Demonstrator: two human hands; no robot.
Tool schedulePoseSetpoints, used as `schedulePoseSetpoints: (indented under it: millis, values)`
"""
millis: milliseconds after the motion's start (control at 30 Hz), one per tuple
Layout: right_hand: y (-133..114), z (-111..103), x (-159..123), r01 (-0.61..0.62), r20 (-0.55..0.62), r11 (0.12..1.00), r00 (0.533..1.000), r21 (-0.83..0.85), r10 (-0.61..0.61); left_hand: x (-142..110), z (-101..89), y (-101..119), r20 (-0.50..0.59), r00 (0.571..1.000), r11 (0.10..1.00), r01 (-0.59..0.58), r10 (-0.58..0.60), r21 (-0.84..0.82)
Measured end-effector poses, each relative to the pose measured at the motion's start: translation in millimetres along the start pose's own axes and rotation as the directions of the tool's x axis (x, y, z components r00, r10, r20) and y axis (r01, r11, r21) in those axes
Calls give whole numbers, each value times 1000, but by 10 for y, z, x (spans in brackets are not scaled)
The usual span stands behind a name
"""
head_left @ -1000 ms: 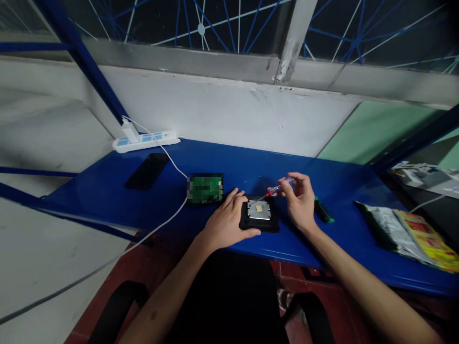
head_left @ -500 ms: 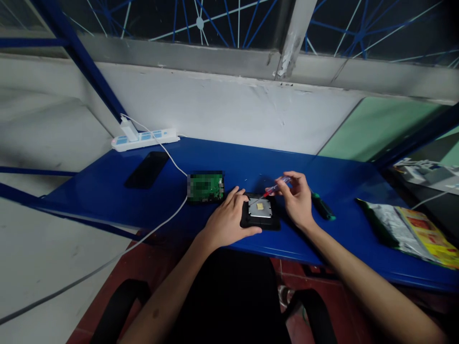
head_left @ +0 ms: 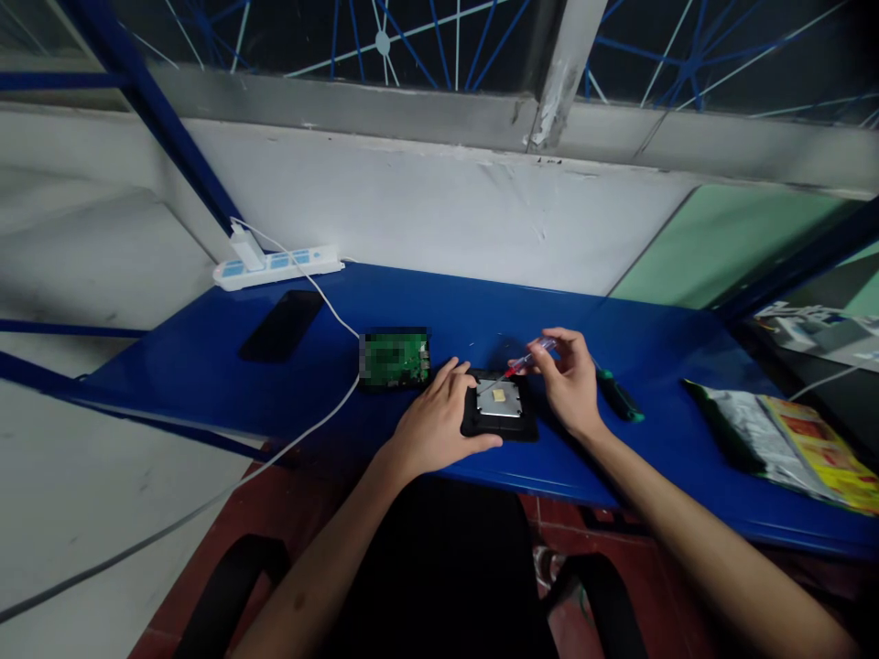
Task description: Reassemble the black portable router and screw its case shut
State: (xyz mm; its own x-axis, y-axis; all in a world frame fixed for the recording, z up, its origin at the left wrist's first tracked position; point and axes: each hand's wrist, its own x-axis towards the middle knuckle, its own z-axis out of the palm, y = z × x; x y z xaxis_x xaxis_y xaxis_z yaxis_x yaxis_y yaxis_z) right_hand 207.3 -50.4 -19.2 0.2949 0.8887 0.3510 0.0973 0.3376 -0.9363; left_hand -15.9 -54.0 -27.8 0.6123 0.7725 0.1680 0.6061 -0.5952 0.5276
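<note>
A small black device (head_left: 500,410) with a silver metal plate on top lies near the front edge of the blue table (head_left: 206,366). My left hand (head_left: 438,423) grips the device's left side, thumb along its front edge. My right hand (head_left: 568,381) pinches a slim screwdriver (head_left: 527,358) with a red and clear handle. Its tip slants down to the left onto the metal plate.
A green circuit board (head_left: 394,358) lies left of the device. A black phone (head_left: 283,325) and a white power strip (head_left: 278,267) with a cable sit at the back left. A green-handled tool (head_left: 620,399) lies right of my hand. Foil packets (head_left: 783,437) lie far right.
Both hands and the screwdriver stay in nearly the same place. The view has shifted very slightly upward since one second ago.
</note>
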Motion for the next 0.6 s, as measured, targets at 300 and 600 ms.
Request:
schedulePoseSetpoints:
  millis: [300,600]
  values:
    - [7,3,-4,-4,-8,1000,1000,11,4,8,-16,30,18,1000,1000,13,-13,19]
    - [-4,-3,3,-3,-14,1000,1000,9,3,1,-7,-4,18,1000,999,-8,7,34]
